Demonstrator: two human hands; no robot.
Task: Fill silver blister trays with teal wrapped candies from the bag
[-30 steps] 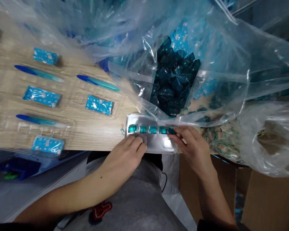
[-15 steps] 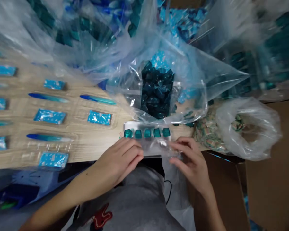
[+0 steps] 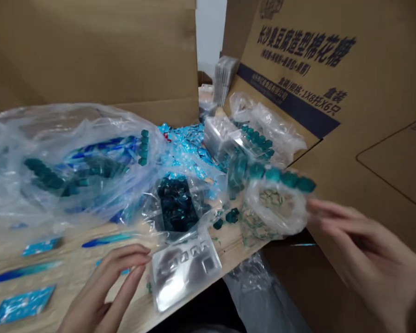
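**A:** Your right hand has swung out to the right, in front of the box. It's blurred and the fingers are spread. I can't tell if they pinch anything.

**B:** And the filled tray?

**A:** A second ago it lay at the table edge under both your hands. Now the filled tray is up in the air, just off your right fingertips and above the round bag. So it has left the table.

**B:** My left hand?

**A:** Your left hand stayed low, fingers straight and loose, gripping nothing. The tips touch the left rim of an empty tray at the table edge.

**B:** Any room?

**A:** Little at the back. The big bag and the small bag crowd the far side, and the small bag reaches the empty tray's far rim. That tray's near corner hangs over the edge. The open room is on your right, by the box. A few loose cubes lie between the small and round bags.
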